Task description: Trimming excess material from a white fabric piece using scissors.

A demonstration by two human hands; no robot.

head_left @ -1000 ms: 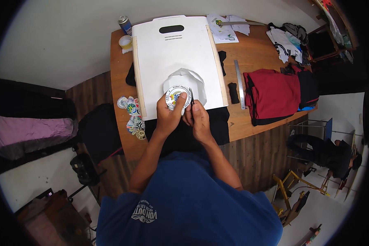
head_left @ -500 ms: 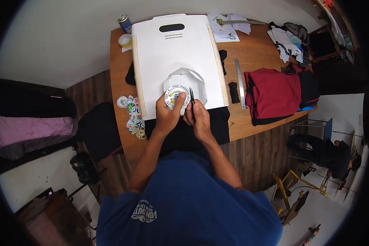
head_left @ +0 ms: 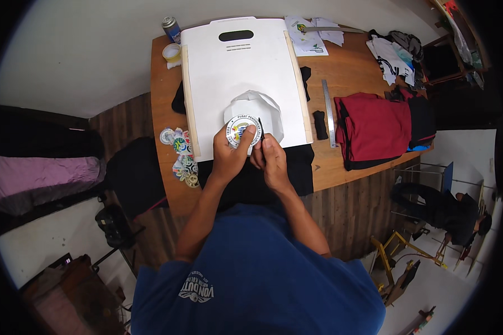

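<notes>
Pinched in my left hand (head_left: 229, 156) is a round white emblem (head_left: 238, 132) with a dark lettered ring and a coloured design. My left thumb lies across its face. At its right edge, black scissors (head_left: 260, 124) are gripped in my right hand (head_left: 272, 163); their blades look nearly together, and the handles are hidden by my fingers. A curled strip of white paper or film (head_left: 273, 118) arcs out beyond the emblem. Both hands hover over the near edge of a white board (head_left: 218, 72) that has a dark slot at its far end.
Round stickers or emblems (head_left: 180, 145) lie left of the board on the wooden table (head_left: 318, 167). To the right are a steel ruler (head_left: 328, 111), a black roll (head_left: 320, 124) and folded maroon cloth (head_left: 371, 125). A spray can (head_left: 171, 29) and tape roll (head_left: 171, 53) stand far left.
The emblem has turned slightly in my left hand, and the scissor blades have closed further along its right edge. Both hands stay in nearly the same place.
</notes>
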